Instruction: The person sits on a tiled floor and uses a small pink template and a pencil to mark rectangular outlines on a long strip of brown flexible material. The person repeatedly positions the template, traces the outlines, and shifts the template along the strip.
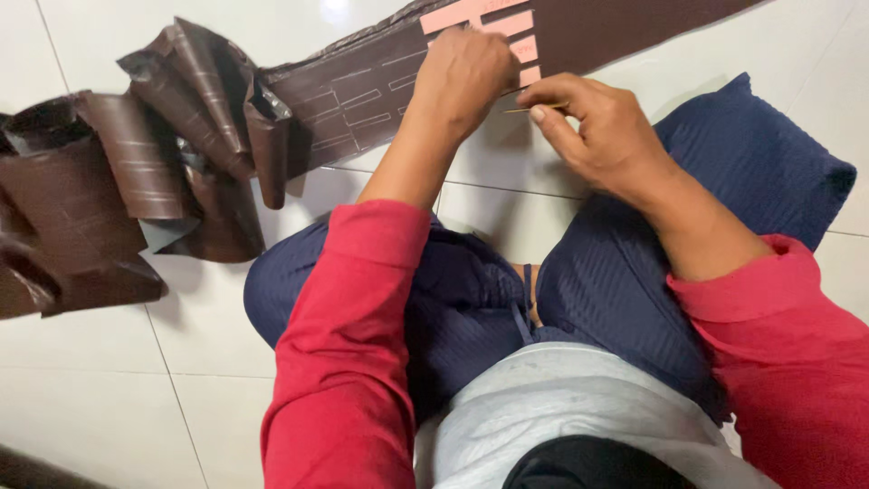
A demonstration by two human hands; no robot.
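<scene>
A long dark brown strip of sheet material [362, 91] lies across the white tiled floor, scored with rows of small rectangles. Near its middle, some rectangles are peeled away and show a pink backing [471, 16]. My left hand [463, 74] rests knuckles-up on the strip at the pink patch, fingers curled down against it. My right hand [597, 127] sits just to the right, pinching a thin pale stick [525, 110] between thumb and forefinger, its tip pointing toward the left hand. Both arms wear red sleeves.
The strip's left end is crumpled into a loose heap of brown folds [118, 181] on the floor. My crossed legs in dark blue trousers [634, 263] fill the lower middle. White floor tiles [136, 380] surround everything.
</scene>
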